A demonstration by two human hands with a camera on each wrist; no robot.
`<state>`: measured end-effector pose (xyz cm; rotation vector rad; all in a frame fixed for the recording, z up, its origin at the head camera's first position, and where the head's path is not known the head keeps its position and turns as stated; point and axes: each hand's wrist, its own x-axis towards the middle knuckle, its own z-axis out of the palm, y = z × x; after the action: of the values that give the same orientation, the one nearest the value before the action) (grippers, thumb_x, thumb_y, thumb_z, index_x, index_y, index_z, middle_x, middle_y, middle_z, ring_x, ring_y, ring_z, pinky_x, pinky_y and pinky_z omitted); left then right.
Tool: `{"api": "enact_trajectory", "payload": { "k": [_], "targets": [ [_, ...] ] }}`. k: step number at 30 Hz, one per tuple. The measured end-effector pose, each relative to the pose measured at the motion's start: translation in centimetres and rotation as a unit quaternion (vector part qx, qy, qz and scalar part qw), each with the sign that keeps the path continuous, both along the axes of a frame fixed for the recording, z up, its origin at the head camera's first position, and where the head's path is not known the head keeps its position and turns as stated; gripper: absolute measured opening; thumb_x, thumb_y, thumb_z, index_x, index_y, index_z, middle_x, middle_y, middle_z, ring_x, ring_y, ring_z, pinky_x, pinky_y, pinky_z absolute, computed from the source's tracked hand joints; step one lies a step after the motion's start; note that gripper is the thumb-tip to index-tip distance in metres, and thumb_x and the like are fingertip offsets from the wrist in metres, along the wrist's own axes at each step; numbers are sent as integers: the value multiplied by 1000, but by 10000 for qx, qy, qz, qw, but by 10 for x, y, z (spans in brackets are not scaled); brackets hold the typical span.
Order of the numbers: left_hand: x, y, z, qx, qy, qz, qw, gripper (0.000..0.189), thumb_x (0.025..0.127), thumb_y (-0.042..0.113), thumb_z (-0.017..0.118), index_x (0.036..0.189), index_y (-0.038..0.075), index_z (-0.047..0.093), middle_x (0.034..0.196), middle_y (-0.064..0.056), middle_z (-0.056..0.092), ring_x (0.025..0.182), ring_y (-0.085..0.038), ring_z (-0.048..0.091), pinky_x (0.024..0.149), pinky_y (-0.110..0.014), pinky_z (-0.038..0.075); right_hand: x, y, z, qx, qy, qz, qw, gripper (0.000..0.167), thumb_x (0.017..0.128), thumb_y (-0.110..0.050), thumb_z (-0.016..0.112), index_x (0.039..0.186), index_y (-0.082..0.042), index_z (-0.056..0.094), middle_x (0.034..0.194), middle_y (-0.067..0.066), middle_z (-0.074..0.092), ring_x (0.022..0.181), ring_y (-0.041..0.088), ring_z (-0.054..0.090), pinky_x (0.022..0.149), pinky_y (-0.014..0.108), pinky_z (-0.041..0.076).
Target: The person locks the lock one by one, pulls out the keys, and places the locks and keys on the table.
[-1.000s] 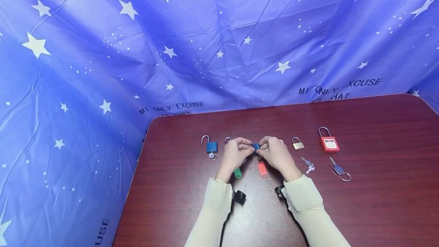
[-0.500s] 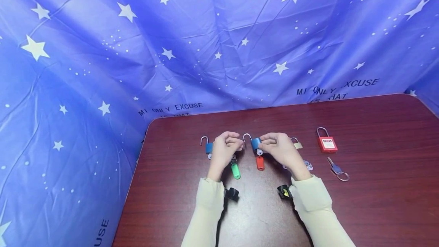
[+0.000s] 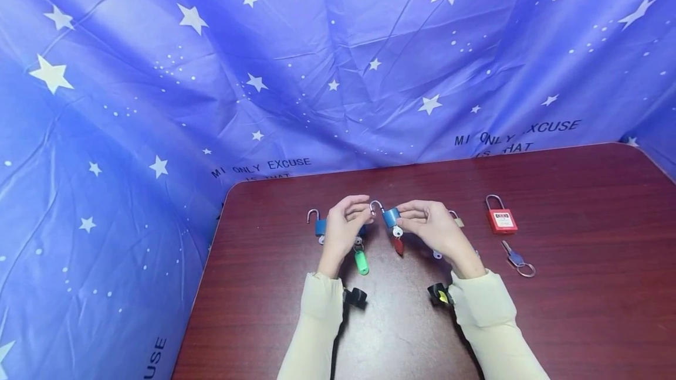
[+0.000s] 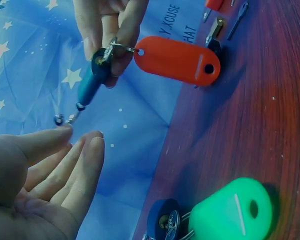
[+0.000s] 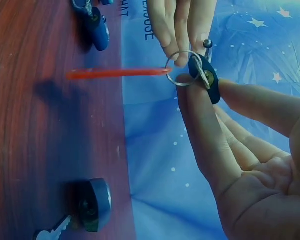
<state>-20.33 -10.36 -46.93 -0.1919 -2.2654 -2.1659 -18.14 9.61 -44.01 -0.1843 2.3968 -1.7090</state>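
Aloft over a dark red, wood-grained worktop [image 3: 396, 333], a small blue-bodied padlock [image 3: 391, 217] with a silver-coloured metal shackle [image 3: 376, 202] is pinched between the thumb and fingers of a person's right hand [image 3: 430, 221]. The shackle stands unlocked, its free end clear of the body and turned toward the left hand [image 3: 343, 227], whose grip is slack, thumb and fingers spread apart and holding nothing. Whether a left fingertip brushes the shackle's end cannot be told. A silver-coloured key [image 3: 398, 231] sits at the keyhole in the padlock's base, and from it dangles an oblong red plastic tag [image 4: 177, 61].

Compact and apparently metal, the padlock looks rigid and hard to damage, light enough for a fingertip pinch yet probably dense for its size. Smooth faces could prove slippery, so the sides of the body seem the surest hold; the shackle is likely to pivot if pushed, and the tag to swing and tug at the key.

On the worktop near the left hand lies an oblong green plastic tag [image 3: 361, 263]; beyond the right hand lie a large red padlock [image 3: 502, 221] and a metal key with a blue head [image 3: 514, 258].
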Motion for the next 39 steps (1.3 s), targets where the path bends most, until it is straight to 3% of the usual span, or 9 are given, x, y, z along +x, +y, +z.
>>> {"api": "enact_trajectory", "payload": {
  "k": [4, 8, 11, 15, 20, 26, 31, 34, 39],
  "targets": [
    [1, 0, 2, -151, 292, -190, 9993, 28, 91, -5, 65, 119, -8, 66, 111, -26, 70, 100, -40, 69, 83, -27, 58, 2, 2, 3, -33, 63, 69, 10000, 33, 92, -8, 68, 122, 6, 64, 111, 22, 71, 101, 27, 70, 80, 21, 55],
    [4, -3, 3, -75, 574, -682, 9960, 26, 93, -3, 64, 118, -6, 68, 113, -26, 70, 103, -39, 68, 86, -26, 57, 4, 4, 4, -24, 143, 46, 9999, 32, 93, -9, 68, 122, 4, 65, 111, 21, 71, 99, 24, 70, 80, 20, 54],
    [5, -7, 3, -107, 623, -1064, 9923, 28, 93, -2, 64, 120, -3, 67, 112, -24, 70, 104, -39, 68, 87, -28, 57, 4, 6, 6, -88, 116, -26, 9999, 31, 94, -10, 66, 122, 3, 65, 107, 20, 72, 91, 16, 69, 72, 20, 54],
    [6, -11, 3, -360, 543, -1339, 9889, 28, 92, 6, 69, 120, 1, 69, 109, -17, 73, 101, -37, 70, 85, -28, 58, 3, 9, 6, -389, -53, -82, 9992, 30, 97, -8, 60, 124, 6, 62, 103, 22, 71, 78, 11, 68, 62, 27, 55],
    [7, -13, 5, -710, 483, -1322, 9875, 24, 90, 18, 74, 110, 6, 75, 101, -11, 76, 93, -31, 73, 79, -33, 60, 1, 11, 6, -724, -113, -68, 9973, 30, 99, -6, 57, 124, 11, 58, 108, 26, 68, 72, 11, 69, 61, 30, 58],
    [7, -7, 4, -152, 482, -1384, 9891, 21, 93, 10, 69, 106, -6, 72, 94, -31, 71, 83, -49, 69, 75, -44, 61, -1, 12, 5, -834, -27, -105, 9965, 32, 97, -7, 61, 122, 13, 58, 110, 29, 67, 75, 9, 70, 66, 24, 57],
    [8, -3, 3, -51, 456, -1228, 9914, 21, 94, 7, 67, 107, -9, 70, 93, -37, 68, 80, -52, 68, 74, -48, 60, -1, 13, 5, -1003, 22, -89, 9949, 37, 93, -7, 67, 123, 12, 57, 112, 24, 68, 84, 11, 70, 74, 24, 58],
    [8, -2, 3, -6, 387, -1156, 9925, 21, 94, 7, 67, 108, -9, 70, 93, -37, 68, 79, -48, 69, 73, -47, 60, 0, 13, 5, -1284, 20, -83, 9917, 38, 92, -7, 69, 123, 12, 57, 106, 10, 72, 85, 10, 71, 77, 24, 57],
    [8, -1, 5, 420, 335, -1178, 9916, 23, 96, 6, 64, 108, -12, 68, 92, -37, 68, 72, -23, 72, 73, -45, 61, 1, 13, 6, -1708, -98, -105, 9852, 40, 91, -9, 71, 123, 11, 57, 97, -9, 74, 84, 9, 71, 77, 21, 55]
  ]
}}
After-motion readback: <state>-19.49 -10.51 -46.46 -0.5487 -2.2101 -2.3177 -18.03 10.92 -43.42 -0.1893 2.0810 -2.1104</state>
